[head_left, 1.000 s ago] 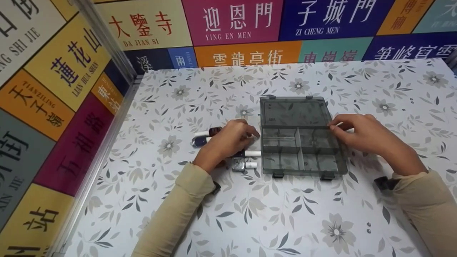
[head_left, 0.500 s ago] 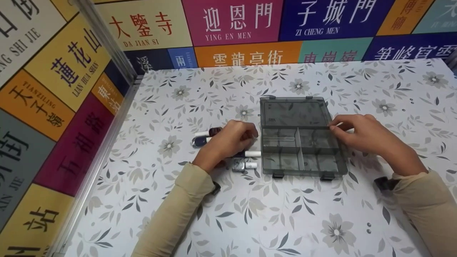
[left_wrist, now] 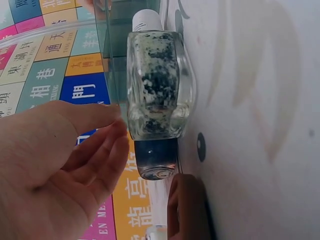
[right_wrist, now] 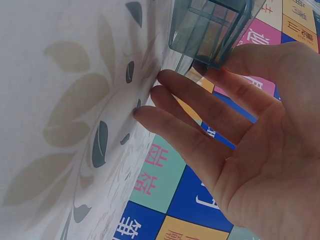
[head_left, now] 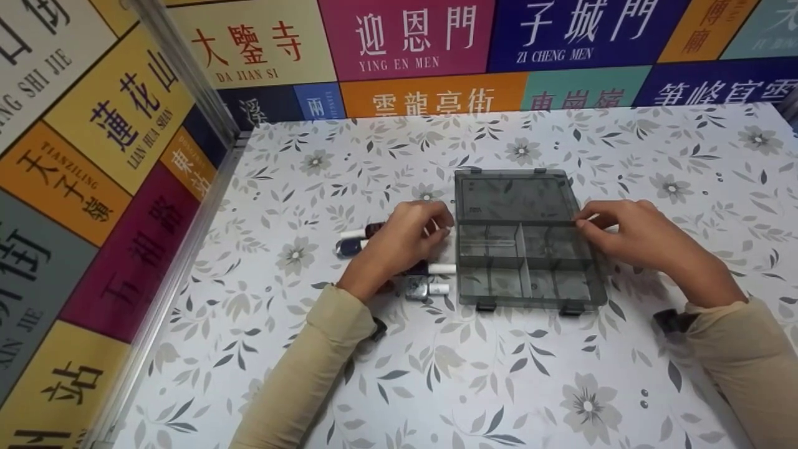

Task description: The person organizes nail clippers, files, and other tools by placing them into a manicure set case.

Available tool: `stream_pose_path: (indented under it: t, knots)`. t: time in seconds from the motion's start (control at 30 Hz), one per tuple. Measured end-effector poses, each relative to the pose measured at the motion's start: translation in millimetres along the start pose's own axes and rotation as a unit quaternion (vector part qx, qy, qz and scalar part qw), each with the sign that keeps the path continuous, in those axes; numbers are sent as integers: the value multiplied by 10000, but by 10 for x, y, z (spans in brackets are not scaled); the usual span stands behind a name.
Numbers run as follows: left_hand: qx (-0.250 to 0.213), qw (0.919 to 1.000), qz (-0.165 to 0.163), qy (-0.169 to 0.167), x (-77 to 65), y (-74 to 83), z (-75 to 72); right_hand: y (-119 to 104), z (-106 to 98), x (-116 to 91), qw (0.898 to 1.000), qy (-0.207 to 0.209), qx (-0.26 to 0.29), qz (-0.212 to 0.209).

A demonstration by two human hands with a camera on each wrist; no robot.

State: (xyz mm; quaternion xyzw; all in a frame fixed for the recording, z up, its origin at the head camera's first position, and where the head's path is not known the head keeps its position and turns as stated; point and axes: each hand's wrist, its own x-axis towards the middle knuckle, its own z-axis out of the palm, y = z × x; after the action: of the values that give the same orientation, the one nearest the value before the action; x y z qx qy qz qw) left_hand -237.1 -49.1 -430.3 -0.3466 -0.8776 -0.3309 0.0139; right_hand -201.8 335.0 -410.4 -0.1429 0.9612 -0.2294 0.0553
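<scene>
Head view: box [head_left: 530, 303] sits open on the floral table [head_left: 499, 374], lid [head_left: 514, 196] laid back on the far side, dividers inside. Right hand [head_left: 642, 240] at the box's right edge, near the lid joint; thumb and index pinch the edge there. Right wrist view has the other three fingers [right_wrist: 187, 135] spread loosely, tips near the tabletop.

Left hand [head_left: 405, 240] is just left of the box, over the bottles. Fingers bent, thumb tip close to fingertips in the left wrist view; can't tell if anything is between them.

Glitter bottle [head_left: 416, 288] lies flat, white cap toward the box, just beside it. Dark blue bottle [head_left: 419, 269] next to it, partly under the hand, white cap at the box edge. Navy bottle [head_left: 349, 247] and dark red bottle [head_left: 375, 229] lie left of the hand. Behind: multicoloured sign panels [head_left: 405, 37]. Sleeves [head_left: 299, 374] beige.
</scene>
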Motion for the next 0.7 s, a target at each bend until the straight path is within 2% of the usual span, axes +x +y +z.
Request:
stream_pose_path:
  t: [0.13,0.37,0.7]
  knots:
    - [-23,9998,47,207,3,23,0,17,15,2,9998,75,1,-178]
    - [15,9982,289,522,14,56,35,10,9,-4,9999,43,59,-133]
    - [158,9989,200,387,5,118,104,-11,-11,-12,10000,-19,-5,54]
